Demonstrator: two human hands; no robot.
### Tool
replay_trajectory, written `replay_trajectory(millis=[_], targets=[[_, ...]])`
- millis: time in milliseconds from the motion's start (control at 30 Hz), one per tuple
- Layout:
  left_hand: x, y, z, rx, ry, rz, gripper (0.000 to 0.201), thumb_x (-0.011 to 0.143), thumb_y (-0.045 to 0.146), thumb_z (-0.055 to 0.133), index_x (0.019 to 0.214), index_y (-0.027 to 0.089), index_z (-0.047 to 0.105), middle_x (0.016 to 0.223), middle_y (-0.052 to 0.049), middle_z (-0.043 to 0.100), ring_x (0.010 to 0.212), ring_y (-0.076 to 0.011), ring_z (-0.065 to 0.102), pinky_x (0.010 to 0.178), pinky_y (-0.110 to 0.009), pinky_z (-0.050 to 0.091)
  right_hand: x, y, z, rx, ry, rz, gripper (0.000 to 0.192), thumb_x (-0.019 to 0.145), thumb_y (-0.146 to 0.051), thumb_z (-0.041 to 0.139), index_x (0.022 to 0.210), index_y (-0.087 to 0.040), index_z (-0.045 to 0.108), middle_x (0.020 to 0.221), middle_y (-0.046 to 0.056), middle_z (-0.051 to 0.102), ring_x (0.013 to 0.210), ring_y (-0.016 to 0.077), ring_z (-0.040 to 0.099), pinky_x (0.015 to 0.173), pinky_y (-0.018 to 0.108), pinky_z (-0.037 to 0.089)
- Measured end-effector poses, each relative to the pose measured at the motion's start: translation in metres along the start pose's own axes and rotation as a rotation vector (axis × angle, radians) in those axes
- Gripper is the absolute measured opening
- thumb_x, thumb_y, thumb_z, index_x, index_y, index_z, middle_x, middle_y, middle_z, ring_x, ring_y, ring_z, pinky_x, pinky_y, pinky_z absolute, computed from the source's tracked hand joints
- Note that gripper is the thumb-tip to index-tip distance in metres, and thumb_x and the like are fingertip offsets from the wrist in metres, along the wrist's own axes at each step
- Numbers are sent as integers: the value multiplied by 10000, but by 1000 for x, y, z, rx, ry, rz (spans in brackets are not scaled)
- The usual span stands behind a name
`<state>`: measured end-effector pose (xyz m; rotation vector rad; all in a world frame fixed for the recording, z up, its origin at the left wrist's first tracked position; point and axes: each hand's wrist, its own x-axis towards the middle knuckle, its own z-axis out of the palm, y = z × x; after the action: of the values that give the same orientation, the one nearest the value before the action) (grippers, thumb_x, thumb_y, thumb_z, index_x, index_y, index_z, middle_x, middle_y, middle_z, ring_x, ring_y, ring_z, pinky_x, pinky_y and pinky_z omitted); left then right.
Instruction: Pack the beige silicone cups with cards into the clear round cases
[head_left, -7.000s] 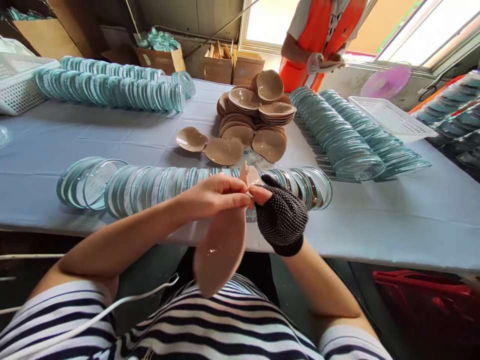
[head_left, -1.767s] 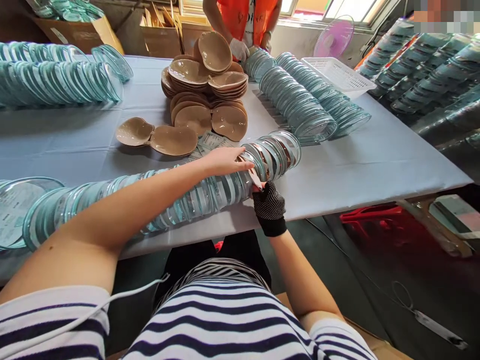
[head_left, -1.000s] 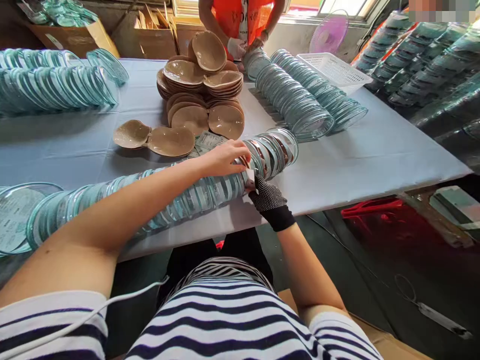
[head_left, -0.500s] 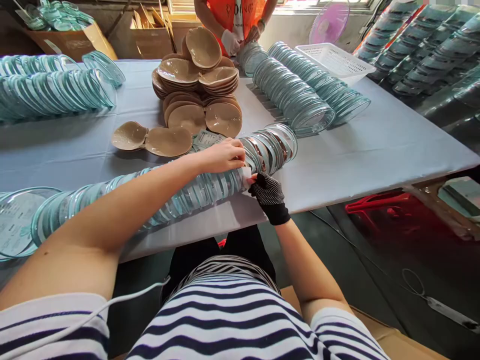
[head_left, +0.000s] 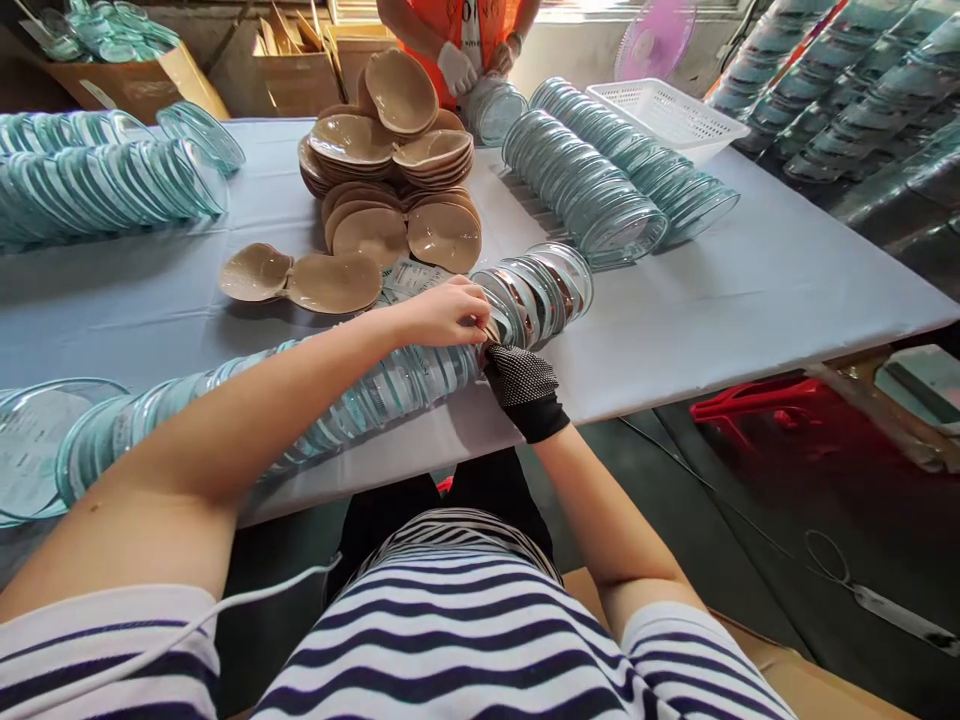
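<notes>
A long row of clear plastic cases (head_left: 375, 400) leans along the table's front edge, with printed inserts showing inside several. My bare left hand (head_left: 456, 310) is over the row, its fingers curled and pinched together. Just beside it, my right hand (head_left: 525, 385), in a black dotted glove with bare fingertips, is closed against the row. A small brownish edge shows between the fingertips, too hidden to name. To their right, filled cases (head_left: 536, 290) hold brown, shiny contents. Beyond the left hand lies a pair of tan adhesive bra cups (head_left: 335, 283) near a printed card (head_left: 415, 278).
Stacked tan cups (head_left: 352, 140) stand mid-table. More clear case rows lie at the left (head_left: 112, 185) and right (head_left: 585, 185). A white basket (head_left: 667, 115) sits at the back right. Across the table, a person in an orange vest (head_left: 420, 25) handles cases with one gloved hand.
The white piece between my fingertips no longer shows; a brownish edge shows there now. My right hand has shifted slightly left, closer to my left hand.
</notes>
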<state>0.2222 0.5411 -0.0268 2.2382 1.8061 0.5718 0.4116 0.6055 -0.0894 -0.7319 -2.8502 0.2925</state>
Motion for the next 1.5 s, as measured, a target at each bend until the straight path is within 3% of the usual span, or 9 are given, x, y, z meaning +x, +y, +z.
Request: replay_trajectory(millis=[333, 567, 733, 867, 1000, 1100, 1167, 1333, 1500], targets=[[3, -2, 0, 50, -106, 66, 231, 913, 378, 555, 942, 291, 767, 889, 12, 740, 880, -166, 589, 935, -319, 368, -14, 23, 19, -20, 212, -134, 244, 978, -276, 494, 1004, -190, 721, 991, 90, 757, 880, 190, 683, 723, 258, 428], [1, -4, 2, -71, -30, 70, 110, 772, 351, 735, 793, 262, 795, 912, -36, 670, 944, -193, 569, 988, -361, 371, -6, 11, 37, 178, 349, 39, 243, 965, -340, 531, 966, -176, 711, 936, 92, 761, 857, 187, 700, 763, 248, 476], [1, -3, 2, -149, -28, 98, 44, 746, 287, 765, 741, 243, 773, 1057, -52, 657, 1062, -214, 574, 1052, -383, 365, 8, -4, 23, 102, 156, 116, 283, 974, -263, 449, 980, -144, 706, 956, 139, 747, 844, 210, 687, 718, 270, 456], [1, 2, -3, -133, -34, 108, 75, 790, 280, 709, 800, 219, 750, 917, -37, 695, 909, -178, 621, 899, -318, 442, 7, 13, 2, 240, -34, -61, 239, 910, -207, 500, 1078, -177, 667, 1021, 92, 742, 856, 204, 674, 737, 280, 463], [2, 7, -3, 18, -106, 66, 128, 833, 328, 654, 823, 231, 737, 841, -2, 710, 824, -156, 629, 755, -274, 420, -8, 25, -8, 688, -200, -157, 293, 820, -283, 611, 1089, -165, 609, 984, 72, 709, 784, 172, 642, 728, 302, 516], [6, 8, 0, 97, -129, 65, 244, 858, 414, 643, 747, 211, 720, 798, -14, 701, 795, -160, 630, 730, -279, 428, -16, 16, -7, 1119, -285, -79, 397, 846, -409, 578, 1160, -168, 545, 848, 28, 673, 675, 154, 632, 617, 296, 542], [6, 12, 1, 169, -53, 103, 283, 862, 441, 653, 752, 188, 713, 847, -53, 704, 842, -188, 640, 772, -306, 465, -17, 8, -5, 1092, -128, -6, 348, 866, -436, 546, 1094, -173, 569, 779, 19, 669, 621, 157, 632, 585, 296, 535], [-42, 51, -6, 400, 147, 224, 265, 903, 317, 632, 1141, 216, 691, 1379, -109, 589, 1336, -278, 490, 1130, -442, 382, -14, 14, -8, 455, 363, -123, 258, 938, -379, 508, 923, -193, 685, 880, 83, 757, 799, 193, 710, 758, 302, 536], [-128, 68, -2, 481, -4, -153, 660, 816, 442, 725, 1423, 306, 507, 1552, -70, 442, 1439, -359, 378, 1202, -584, 255, 8, 30, -33, 234, 388, -276, 279, 957, -368, 503, 912, -209, 728, 833, 74, 769, 736, 192, 715, 694, 280, 514]])
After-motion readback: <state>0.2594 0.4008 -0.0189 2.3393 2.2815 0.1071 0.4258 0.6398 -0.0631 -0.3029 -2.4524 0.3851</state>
